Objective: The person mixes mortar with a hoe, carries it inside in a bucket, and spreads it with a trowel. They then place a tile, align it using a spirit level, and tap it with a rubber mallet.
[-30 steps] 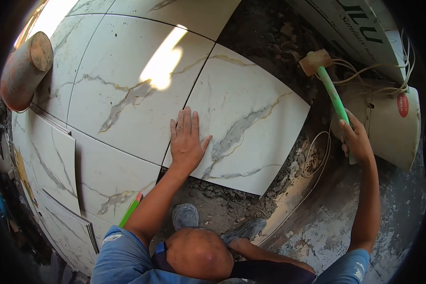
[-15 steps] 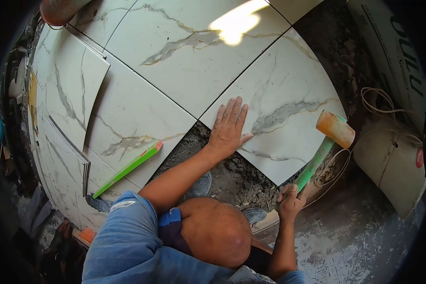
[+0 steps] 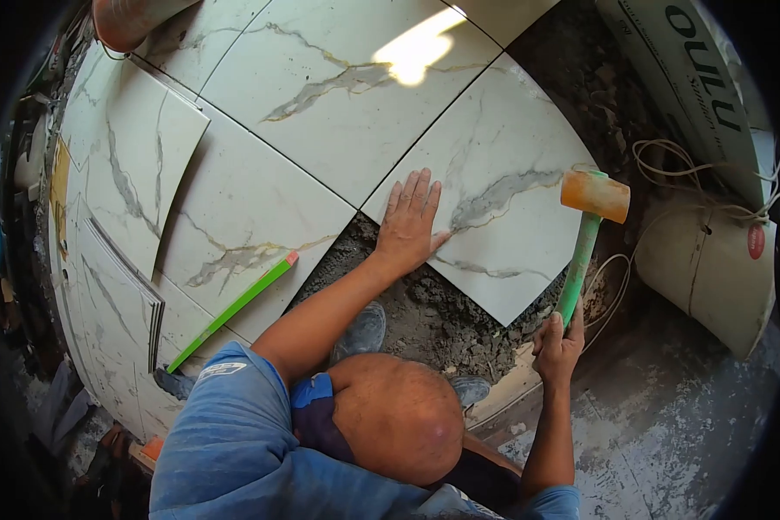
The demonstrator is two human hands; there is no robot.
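Note:
My left hand [image 3: 409,221] lies flat, fingers outstretched, on the near-left corner of a white marble-patterned tile [image 3: 507,247] with grey and gold veins. In my right hand [image 3: 560,347] is a rubber mallet [image 3: 596,196], gripped low on its green handle. The mallet's orange head is held upright over the tile's right edge; whether it touches cannot be told. Dark, rough mortar [image 3: 425,321] shows below the tile's near edges. To the left, a long green bar with a pinkish end [image 3: 234,310], like a spirit level, rests across another tile.
Stacked loose tiles [image 3: 139,156] lean over laid ones on the left. An orange-brown bucket [image 3: 130,22] stands at the far left. At right are a printed carton [image 3: 693,78], a bent pale sheet [image 3: 711,286] and a loose cord [image 3: 620,295]. My bare knee [image 3: 399,416] fills the bottom middle.
My right hand has risen and shifted slightly right, and the mallet's head has swung up and left, its handle now more upright. My left hand stays flat on the tile. The view has shifted slightly.

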